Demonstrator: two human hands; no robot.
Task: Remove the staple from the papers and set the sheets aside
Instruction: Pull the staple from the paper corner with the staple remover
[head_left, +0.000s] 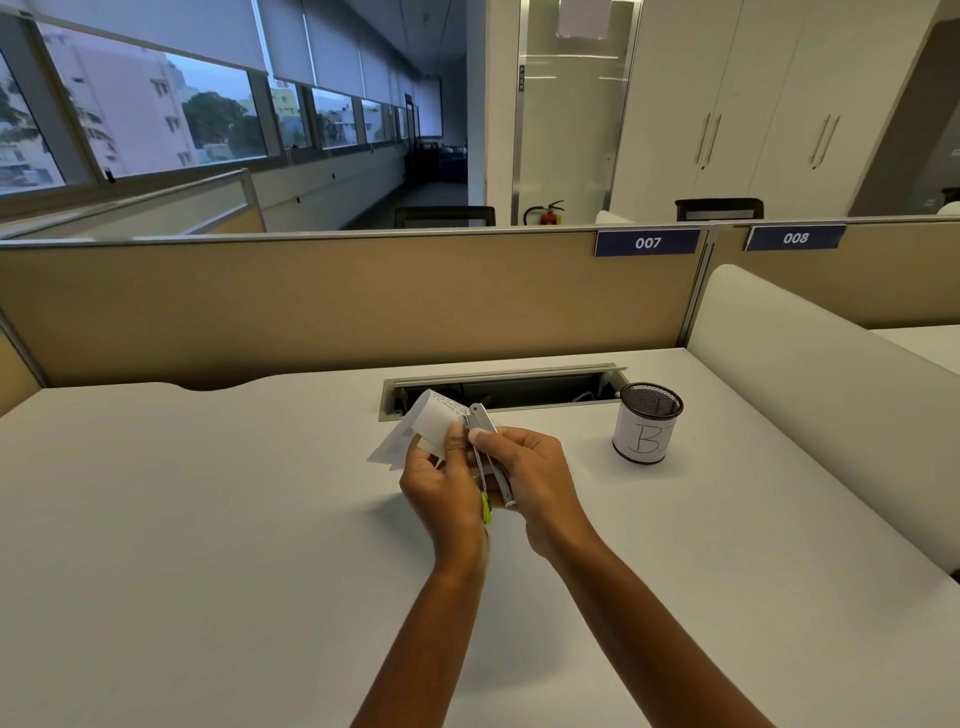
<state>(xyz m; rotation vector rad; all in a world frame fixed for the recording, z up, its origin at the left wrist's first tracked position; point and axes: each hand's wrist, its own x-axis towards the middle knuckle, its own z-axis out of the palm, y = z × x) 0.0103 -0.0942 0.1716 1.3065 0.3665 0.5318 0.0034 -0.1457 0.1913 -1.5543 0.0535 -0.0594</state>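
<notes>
My left hand (441, 483) pinches a small bundle of white printed papers (423, 426), held above the middle of the white desk. The sheets fan out up and to the left of my fingers. My right hand (530, 480) grips a slim metal stapler (485, 431) with a yellow-green end near my wrist. The stapler's front end touches the right edge of the papers, next to my left thumb. The staple itself is too small to make out.
A black mesh cup (648, 422) with a white label marked "B" stands on the desk (208, 519) to the right. An open cable tray (519, 387) is sunk into the desk just behind my hands. Beige partitions (311, 306) close the back; a white divider (810, 395) stands on the right.
</notes>
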